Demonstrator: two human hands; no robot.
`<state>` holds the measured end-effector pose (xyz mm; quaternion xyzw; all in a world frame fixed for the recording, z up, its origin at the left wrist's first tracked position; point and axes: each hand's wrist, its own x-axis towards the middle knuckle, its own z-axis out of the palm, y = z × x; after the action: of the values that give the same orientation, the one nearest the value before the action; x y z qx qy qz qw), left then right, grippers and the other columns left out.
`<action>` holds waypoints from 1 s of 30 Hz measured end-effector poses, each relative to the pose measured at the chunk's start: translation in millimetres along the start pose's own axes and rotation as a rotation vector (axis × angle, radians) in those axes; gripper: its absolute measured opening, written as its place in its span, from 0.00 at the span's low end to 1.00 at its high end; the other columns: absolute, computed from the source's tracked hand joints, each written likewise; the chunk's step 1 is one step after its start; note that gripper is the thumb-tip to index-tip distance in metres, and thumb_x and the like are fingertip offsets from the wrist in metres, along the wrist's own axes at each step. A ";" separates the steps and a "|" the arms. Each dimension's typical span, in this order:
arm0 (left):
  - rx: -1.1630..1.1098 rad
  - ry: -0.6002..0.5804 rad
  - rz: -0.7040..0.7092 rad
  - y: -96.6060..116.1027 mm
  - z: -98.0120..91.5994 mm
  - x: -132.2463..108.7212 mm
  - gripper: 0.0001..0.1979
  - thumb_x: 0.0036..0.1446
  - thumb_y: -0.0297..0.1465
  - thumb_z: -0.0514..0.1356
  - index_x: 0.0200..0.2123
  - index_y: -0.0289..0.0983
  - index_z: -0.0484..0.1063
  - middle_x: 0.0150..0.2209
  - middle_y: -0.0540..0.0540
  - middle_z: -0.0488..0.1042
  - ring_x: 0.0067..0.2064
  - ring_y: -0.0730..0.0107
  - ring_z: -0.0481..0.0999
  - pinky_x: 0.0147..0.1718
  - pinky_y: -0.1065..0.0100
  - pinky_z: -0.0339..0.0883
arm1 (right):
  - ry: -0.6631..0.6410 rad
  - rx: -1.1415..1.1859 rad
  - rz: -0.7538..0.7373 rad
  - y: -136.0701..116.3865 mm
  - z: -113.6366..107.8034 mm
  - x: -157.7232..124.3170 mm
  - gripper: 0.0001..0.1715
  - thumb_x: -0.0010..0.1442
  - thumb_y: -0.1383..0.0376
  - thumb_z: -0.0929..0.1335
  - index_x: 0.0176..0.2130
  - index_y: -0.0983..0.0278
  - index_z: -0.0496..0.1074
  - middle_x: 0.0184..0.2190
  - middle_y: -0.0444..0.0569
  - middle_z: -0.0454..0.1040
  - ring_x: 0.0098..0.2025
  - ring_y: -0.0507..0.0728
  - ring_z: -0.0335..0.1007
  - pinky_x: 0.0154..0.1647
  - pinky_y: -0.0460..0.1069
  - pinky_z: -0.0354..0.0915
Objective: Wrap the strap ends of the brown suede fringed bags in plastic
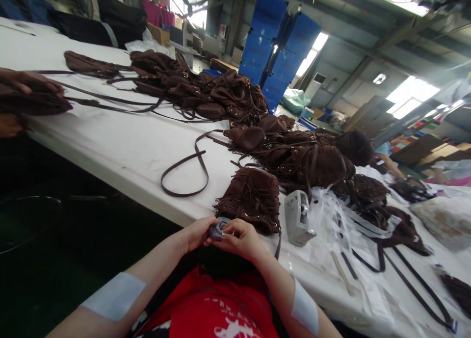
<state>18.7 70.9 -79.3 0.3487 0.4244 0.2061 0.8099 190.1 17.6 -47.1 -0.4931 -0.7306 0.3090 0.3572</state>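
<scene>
My left hand (201, 234) is closed around a small grey-blue roll (219, 228) at the table's front edge. My right hand (243, 239) pinches at the same roll from the other side. What the roll is made of cannot be told at this size. Just beyond both hands lies a dark brown fringed bag (252, 193) with metal eyelets, its flap facing up. A thin brown strap (184, 172) loops out on the table to the left of that bag. Close to its right side stands a white box-shaped device (297, 218).
A long heap of brown bags (221, 95) covers the back of the white table (106, 146). Clear plastic bags (331, 220) and loose straps (415, 279) lie at right. At far left, another person's hands (33, 80) hold brown material. Tall blue panels (275, 43) stand behind.
</scene>
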 end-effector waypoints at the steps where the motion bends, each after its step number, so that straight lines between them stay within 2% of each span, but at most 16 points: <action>1: -0.002 -0.003 0.002 -0.3 0.0 -0.2 0.14 0.50 0.39 0.55 0.25 0.33 0.68 0.16 0.50 0.65 0.14 0.79 0.55 0.13 0.75 0.41 | -0.014 0.007 0.015 -0.6 2.5 -3.0 0.04 0.56 0.67 0.70 0.33 0.61 0.77 0.33 0.46 0.76 0.36 0.54 0.71 0.39 0.47 0.67; 4: -0.005 -0.019 0.005 1.2 1.6 -2.8 0.15 0.52 0.38 0.53 0.25 0.33 0.70 0.16 0.49 0.66 0.14 0.79 0.56 0.12 0.75 0.42 | 0.001 0.033 0.053 2.2 9.7 -10.6 0.06 0.57 0.68 0.68 0.35 0.61 0.76 0.37 0.46 0.78 0.38 0.55 0.73 0.41 0.49 0.68; 7: 0.006 -0.046 0.013 7.6 4.4 -8.1 0.20 0.56 0.43 0.51 0.27 0.32 0.72 0.18 0.46 0.69 0.14 0.77 0.58 0.12 0.75 0.44 | 0.062 0.063 0.065 8.3 14.2 -13.1 0.07 0.57 0.69 0.67 0.34 0.62 0.76 0.39 0.47 0.78 0.40 0.56 0.74 0.42 0.50 0.69; 11: 0.031 -0.082 0.003 16.9 0.6 -14.0 0.30 0.61 0.50 0.42 0.36 0.31 0.72 0.24 0.43 0.74 0.18 0.75 0.65 0.15 0.76 0.56 | 0.101 0.101 0.089 12.9 13.3 -8.1 0.06 0.56 0.69 0.67 0.30 0.62 0.75 0.35 0.48 0.78 0.38 0.57 0.74 0.42 0.50 0.70; 12: 0.038 -0.048 0.004 17.5 -2.6 -14.2 0.30 0.62 0.50 0.41 0.38 0.31 0.71 0.25 0.43 0.73 0.18 0.74 0.66 0.16 0.75 0.58 | 0.106 0.116 0.097 13.6 12.7 -6.4 0.06 0.55 0.69 0.67 0.29 0.63 0.75 0.34 0.48 0.78 0.37 0.57 0.74 0.41 0.50 0.70; 14: 0.064 0.094 0.020 15.8 -10.9 -14.2 0.29 0.62 0.49 0.41 0.40 0.32 0.69 0.24 0.45 0.72 0.19 0.72 0.68 0.16 0.74 0.60 | 0.108 0.149 0.118 15.2 11.6 -3.5 0.05 0.55 0.68 0.68 0.29 0.63 0.75 0.33 0.48 0.78 0.36 0.56 0.74 0.39 0.49 0.70; 16: 0.139 0.270 0.095 11.7 -18.6 -16.3 0.24 0.60 0.48 0.47 0.41 0.33 0.68 0.26 0.46 0.72 0.19 0.71 0.68 0.16 0.72 0.61 | 0.110 0.194 0.153 17.3 10.6 -1.4 0.05 0.55 0.67 0.68 0.29 0.63 0.75 0.32 0.49 0.78 0.34 0.56 0.73 0.34 0.48 0.70; 18: 0.291 0.376 0.281 7.8 -22.2 -23.3 0.20 0.55 0.43 0.56 0.43 0.34 0.69 0.33 0.44 0.73 0.20 0.72 0.68 0.19 0.70 0.63 | 0.096 0.255 0.188 19.3 8.8 0.4 0.05 0.55 0.65 0.68 0.30 0.64 0.75 0.33 0.49 0.77 0.31 0.54 0.72 0.30 0.47 0.69; 19: 0.397 0.386 0.413 6.9 -21.9 -28.6 0.20 0.53 0.40 0.59 0.45 0.35 0.70 0.39 0.42 0.73 0.22 0.72 0.69 0.22 0.69 0.66 | 0.082 0.284 0.202 20.1 7.1 1.4 0.05 0.55 0.64 0.69 0.30 0.64 0.74 0.33 0.48 0.77 0.29 0.53 0.71 0.28 0.46 0.68; 21: 0.628 0.315 0.673 8.2 -17.8 -39.7 0.22 0.48 0.33 0.63 0.49 0.39 0.71 0.51 0.40 0.70 0.32 0.69 0.73 0.34 0.66 0.70 | 0.045 0.328 0.223 21.3 2.4 4.0 0.07 0.55 0.63 0.69 0.31 0.65 0.75 0.33 0.48 0.77 0.26 0.51 0.69 0.26 0.45 0.67; 22: 0.729 0.246 0.758 10.5 -14.7 -44.0 0.24 0.47 0.31 0.64 0.50 0.41 0.72 0.55 0.41 0.67 0.39 0.65 0.74 0.43 0.64 0.69 | 0.027 0.345 0.229 21.8 -0.5 5.4 0.08 0.54 0.62 0.70 0.31 0.65 0.75 0.32 0.47 0.77 0.25 0.50 0.69 0.25 0.45 0.67; 24: 0.860 0.096 0.814 18.2 -8.8 -46.8 0.24 0.45 0.28 0.65 0.49 0.43 0.74 0.58 0.43 0.66 0.51 0.58 0.71 0.54 0.62 0.62 | -0.005 0.380 0.239 23.2 -6.4 8.5 0.10 0.53 0.60 0.71 0.31 0.65 0.74 0.30 0.46 0.76 0.24 0.50 0.68 0.24 0.45 0.66; 26: 0.920 -0.018 0.792 28.4 -5.0 -40.7 0.20 0.46 0.29 0.65 0.46 0.43 0.76 0.52 0.43 0.71 0.53 0.56 0.69 0.54 0.62 0.60 | -0.034 0.417 0.246 25.5 -10.8 11.3 0.11 0.52 0.59 0.72 0.31 0.65 0.74 0.30 0.45 0.76 0.24 0.49 0.68 0.24 0.44 0.66; 30: 1.051 -0.138 0.778 46.0 -1.6 -17.3 0.09 0.48 0.33 0.65 0.36 0.42 0.77 0.40 0.45 0.75 0.43 0.59 0.73 0.44 0.65 0.64 | -0.047 0.463 0.275 31.4 -13.2 14.9 0.13 0.52 0.58 0.72 0.31 0.66 0.74 0.27 0.45 0.75 0.23 0.49 0.67 0.23 0.44 0.66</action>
<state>6.0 91.6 -36.5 0.8382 0.2584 0.2263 0.4235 212.8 43.1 -61.8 -0.4855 -0.5746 0.5250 0.3981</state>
